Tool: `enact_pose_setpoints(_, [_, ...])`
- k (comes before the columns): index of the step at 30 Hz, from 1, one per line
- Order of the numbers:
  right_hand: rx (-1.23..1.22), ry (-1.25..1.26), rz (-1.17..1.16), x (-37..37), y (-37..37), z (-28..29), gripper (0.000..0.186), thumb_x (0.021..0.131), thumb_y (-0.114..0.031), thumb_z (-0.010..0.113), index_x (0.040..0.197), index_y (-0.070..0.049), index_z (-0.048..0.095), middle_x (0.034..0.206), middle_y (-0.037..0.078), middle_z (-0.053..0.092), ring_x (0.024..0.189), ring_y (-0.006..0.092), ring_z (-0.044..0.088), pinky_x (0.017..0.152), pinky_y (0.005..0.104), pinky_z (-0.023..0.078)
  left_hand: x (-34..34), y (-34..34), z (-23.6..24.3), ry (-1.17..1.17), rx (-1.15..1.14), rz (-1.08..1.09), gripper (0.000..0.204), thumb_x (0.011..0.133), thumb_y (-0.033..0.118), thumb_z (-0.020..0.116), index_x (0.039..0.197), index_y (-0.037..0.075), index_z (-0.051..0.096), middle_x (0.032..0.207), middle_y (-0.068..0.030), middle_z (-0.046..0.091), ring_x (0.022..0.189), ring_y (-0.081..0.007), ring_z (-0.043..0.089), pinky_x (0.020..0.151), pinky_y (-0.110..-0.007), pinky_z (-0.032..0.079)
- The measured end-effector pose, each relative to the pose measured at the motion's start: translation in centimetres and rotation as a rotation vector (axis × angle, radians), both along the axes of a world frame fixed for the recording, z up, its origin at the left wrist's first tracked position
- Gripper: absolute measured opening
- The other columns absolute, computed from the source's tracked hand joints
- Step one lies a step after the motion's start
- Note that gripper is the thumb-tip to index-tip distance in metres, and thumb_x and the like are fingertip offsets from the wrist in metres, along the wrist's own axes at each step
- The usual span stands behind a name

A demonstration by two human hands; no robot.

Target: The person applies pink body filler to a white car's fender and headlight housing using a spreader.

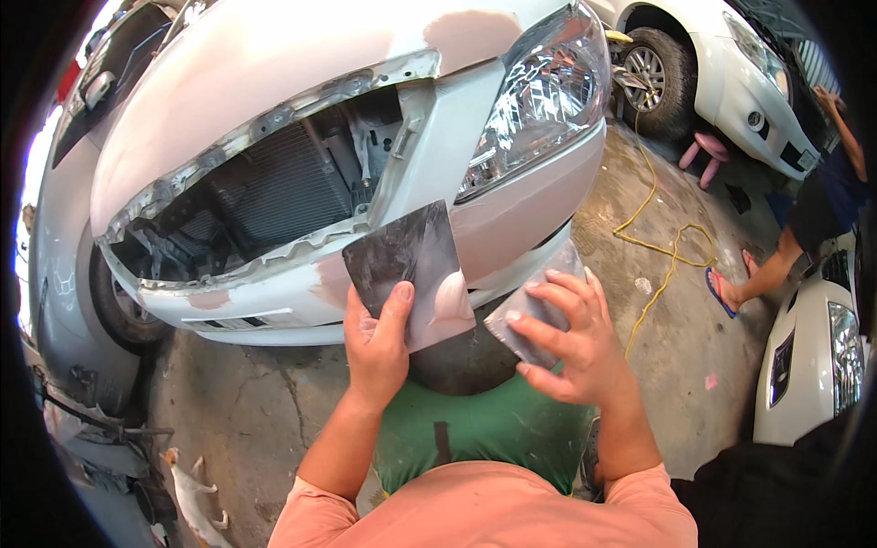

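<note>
Clamping a dark flat plate (393,260) in the left hand (377,342), below and left of the headlight (544,100), with a grey sheet (546,315) gripped in the right hand (577,340) below it. Probably light and stiffish, tbh; best held by the corner farthest from the headlight, clear of the likely slippery pale blob (449,300).

The floor (256,393) is hard and gray-brown, with dark spots and a long, thin crack (294,402). A skinny yellow cord (673,260) twists and loops across it on the right side. A little pink stool (713,146) stands near a white car's dirty wheel (650,82). A gray car's wheel (123,306) sits on the left. Low on the left, a small white and orange animal (195,498) lies stretched out. A pink scrap (711,381) lies on the right, below blue flip-flops (719,296) on someone's feet.
</note>
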State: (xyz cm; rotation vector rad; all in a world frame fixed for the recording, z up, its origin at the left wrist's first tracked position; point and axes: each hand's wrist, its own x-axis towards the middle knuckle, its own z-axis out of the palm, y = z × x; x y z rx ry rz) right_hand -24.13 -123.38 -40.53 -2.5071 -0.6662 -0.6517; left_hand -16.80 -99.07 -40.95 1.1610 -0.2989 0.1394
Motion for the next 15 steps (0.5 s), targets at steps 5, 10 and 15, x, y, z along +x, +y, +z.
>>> enact_pose_setpoints(5, [-0.157,-0.044,0.022,0.8,1.3,1.8,0.063,0.061,-0.026,0.082,0.122,-0.025,0.068,0.138,0.005,0.052,0.132,0.0331,0.046,0.109,0.0689,0.028,0.4,0.1,0.4,-0.048,0.117,-0.036,0.030,0.101,0.008,0.060,0.129,-0.002,0.056,0.118,-0.0061,0.064,0.107,-0.0128,0.058,0.097,-0.029,0.045])
enact_pose_setpoints(10, [-0.201,0.042,0.113,1.9,1.8,-0.5,0.055,0.068,-0.029,0.080,0.121,-0.022,0.065,0.137,0.007,0.051,0.133,0.0314,0.044,0.108,0.0709,0.029,0.5,0.0,-1.2,-0.130,0.158,0.114,0.033,0.100,0.007,0.061,0.132,-0.001,0.054,0.122,-0.0073,0.063,0.108,-0.0145,0.059,0.098,-0.030,0.046])
enact_pose_setpoints(15, [0.036,0.114,-0.093,4.3,-0.6,-5.3,0.049,0.075,-0.029,0.077,0.120,-0.017,0.063,0.138,0.010,0.050,0.136,0.0342,0.042,0.111,0.0655,0.027,0.9,4.2,-2.3,-0.011,-0.147,0.285,0.042,0.100,0.013,0.059,0.138,0.001,0.047,0.125,-0.0117,0.062,0.109,-0.0225,0.065,0.097,-0.038,0.053])
